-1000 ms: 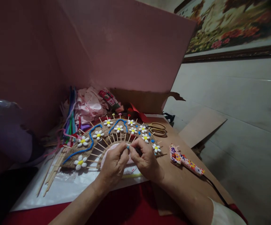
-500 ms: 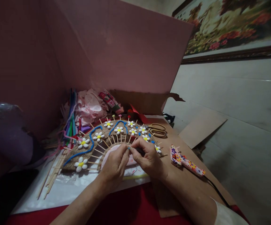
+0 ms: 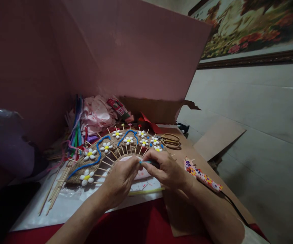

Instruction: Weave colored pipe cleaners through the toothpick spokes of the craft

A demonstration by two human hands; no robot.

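A fan-shaped jute arch (image 3: 103,153) with wooden spokes, white flowers and blue cord lies on the table. Both hands meet just in front of its inner curve. My left hand (image 3: 119,181) pinches something small at its fingertips. My right hand (image 3: 167,170) is closed around a slim dark tool (image 3: 150,163) with a blue tip, which touches the left fingertips. The right hand hides the arch's right end.
A flower-patterned glue gun (image 3: 202,176) with a black cord lies to the right. Gold scissors (image 3: 171,139) sit behind the arch. Pipe cleaners (image 3: 76,128), pink fabric (image 3: 97,113) and loose skewers (image 3: 56,189) crowd the left. A pink board (image 3: 136,51) stands behind.
My right hand has shifted slightly right and lower, covering the flower at the arch's right end. The left hand stays pinched against the tool's tip.
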